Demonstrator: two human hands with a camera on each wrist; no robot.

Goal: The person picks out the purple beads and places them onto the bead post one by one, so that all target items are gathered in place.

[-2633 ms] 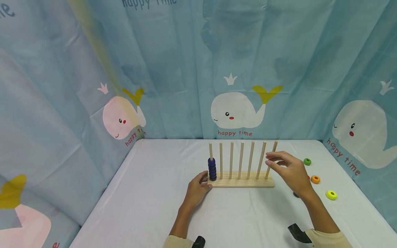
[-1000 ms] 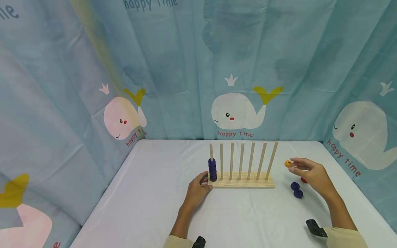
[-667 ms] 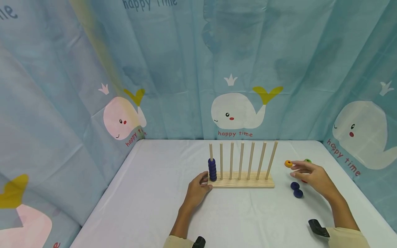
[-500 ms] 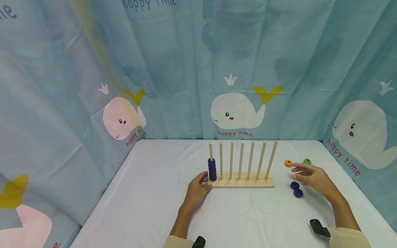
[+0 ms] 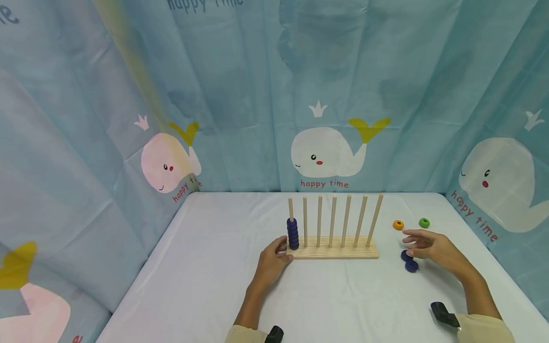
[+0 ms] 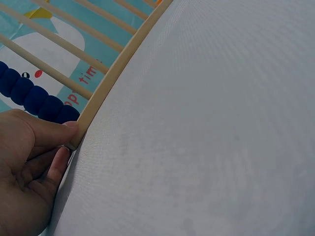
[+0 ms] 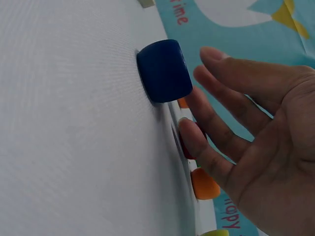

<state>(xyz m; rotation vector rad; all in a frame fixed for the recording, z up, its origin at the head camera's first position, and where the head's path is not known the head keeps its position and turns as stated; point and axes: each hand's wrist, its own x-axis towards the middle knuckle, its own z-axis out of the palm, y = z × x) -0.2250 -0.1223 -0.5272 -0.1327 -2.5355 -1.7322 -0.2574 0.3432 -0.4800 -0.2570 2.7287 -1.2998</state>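
Note:
My left hand (image 5: 273, 262) grips the left end of a wooden peg rack (image 5: 339, 254); in the left wrist view its thumb lies on the base's edge. A stack of dark blue beads (image 5: 292, 233) fills the lower part of the leftmost peg; the other pegs are bare. To the right of the rack, my right hand (image 5: 442, 255) hovers with loosely bent fingers, thumb overlapping one loose blue bead (image 5: 404, 256). A second blue bead (image 5: 411, 266) lies right beside it. The right wrist view shows a gap between the fingertips and a blue bead (image 7: 165, 71).
Beyond the right hand lie an orange bead (image 5: 398, 225) and a green bead (image 5: 424, 223). From the right wrist, a red bead (image 7: 189, 147), another orange bead (image 7: 205, 184) and a yellow bead (image 7: 215, 233) show behind the fingers. A whale-print curtain (image 5: 240, 95) surrounds the white table.
My right hand has moved right from the last peg to beside the orange bead, then down and nearer to the loose blue beads. The left hand keeps its grip on the rack.

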